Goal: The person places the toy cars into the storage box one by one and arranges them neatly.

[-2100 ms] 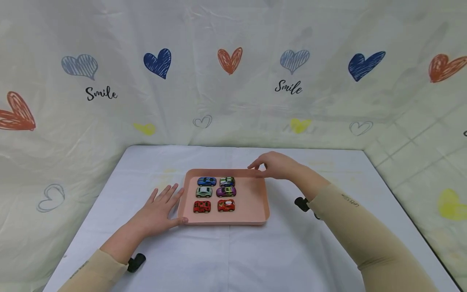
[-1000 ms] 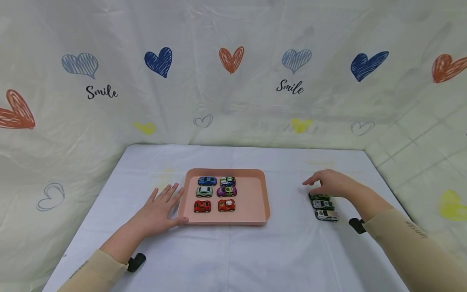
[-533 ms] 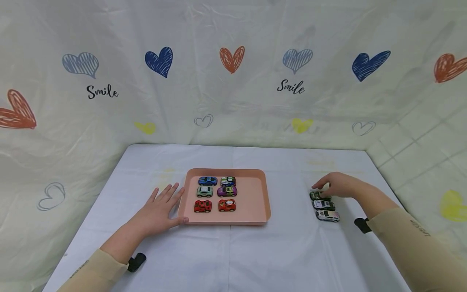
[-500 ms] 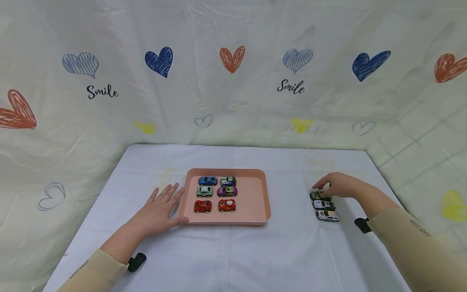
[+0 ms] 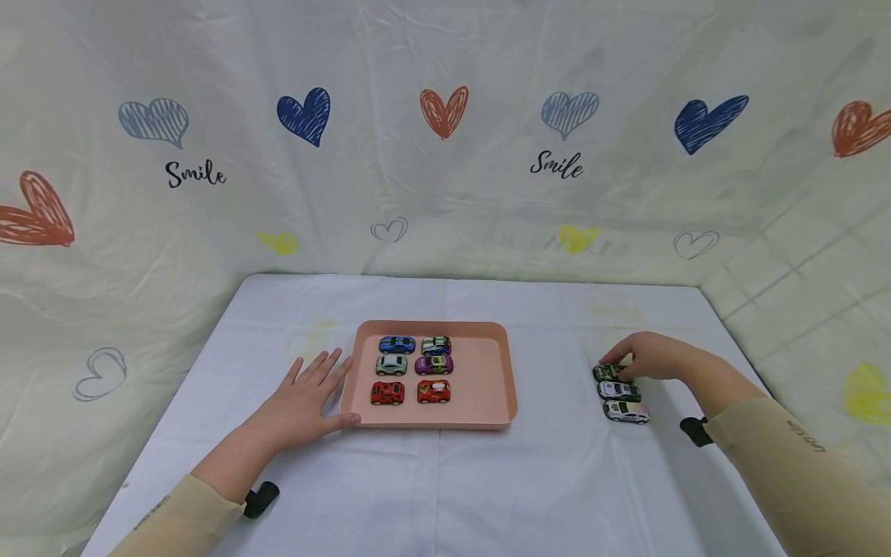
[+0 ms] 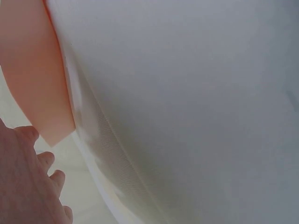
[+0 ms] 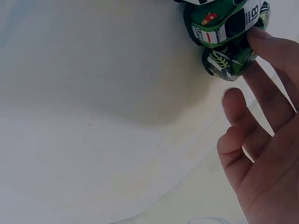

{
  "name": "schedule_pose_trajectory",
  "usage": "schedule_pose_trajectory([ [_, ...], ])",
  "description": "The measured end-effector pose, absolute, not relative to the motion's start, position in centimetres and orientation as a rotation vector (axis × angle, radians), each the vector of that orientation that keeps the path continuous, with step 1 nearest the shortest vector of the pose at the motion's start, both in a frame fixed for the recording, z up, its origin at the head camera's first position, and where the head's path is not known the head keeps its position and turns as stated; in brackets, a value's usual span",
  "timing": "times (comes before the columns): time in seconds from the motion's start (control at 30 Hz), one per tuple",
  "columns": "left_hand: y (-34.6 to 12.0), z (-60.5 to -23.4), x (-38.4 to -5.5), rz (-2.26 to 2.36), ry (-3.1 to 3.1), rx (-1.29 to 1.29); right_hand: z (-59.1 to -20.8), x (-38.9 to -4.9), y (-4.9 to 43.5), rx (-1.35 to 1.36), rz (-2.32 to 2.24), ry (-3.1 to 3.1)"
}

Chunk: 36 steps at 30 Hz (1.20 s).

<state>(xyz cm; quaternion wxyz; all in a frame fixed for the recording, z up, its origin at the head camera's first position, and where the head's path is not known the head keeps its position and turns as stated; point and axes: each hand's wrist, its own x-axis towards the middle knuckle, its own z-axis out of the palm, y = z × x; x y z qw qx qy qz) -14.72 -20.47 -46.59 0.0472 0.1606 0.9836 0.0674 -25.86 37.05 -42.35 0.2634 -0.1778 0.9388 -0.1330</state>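
In the head view, my left hand (image 5: 299, 406) lies with fingers spread at the left side of a pink tray (image 5: 480, 387), its thumb on the near left corner. My right hand (image 5: 654, 357) pinches a dark green toy car (image 5: 607, 373) between thumb and finger, at the far end of a short row on the cloth. Closer to me in that row are a white-and-black toy car (image 5: 619, 391) and a white toy car (image 5: 626, 411). The right wrist view shows the thumb against the patterned green car (image 7: 226, 60), the other fingers loosely bent.
Several toy cars stand in the tray's left and middle part, among them a blue car (image 5: 397, 345), a purple car (image 5: 434, 365) and a red car (image 5: 387, 393). A white cloth (image 5: 438, 495) covers the table. Behind it hangs a heart-patterned sheet (image 5: 487, 193).
My right hand has moved from the tray's far right corner over to the row of cars and come down, its thumb and finger closing on the green toy car. The left hand has stayed put.
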Motion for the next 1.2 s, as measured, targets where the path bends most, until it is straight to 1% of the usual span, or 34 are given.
schedule_pose_trajectory([
  [0.27, -20.4, -46.4, -14.8, 0.235, 2.994, 0.497, -42.3, -25.9, 37.1, -0.420, -0.394, 2.532],
  [0.63, -20.4, -46.6, -14.8, 0.229, 2.995, 0.497, -42.1, -26.3, 37.2, -0.501, -0.379, 2.587],
  [0.93, -20.4, -46.5, -14.7, 0.214, 2.996, 0.491, -40.5, -26.1, 36.0, -0.516, -0.409, 2.586],
  [1.2, -20.5, -46.5, -14.7, 0.238, 3.000, 0.498, -39.1, -26.2, 33.7, -0.534, -0.447, 2.559],
])
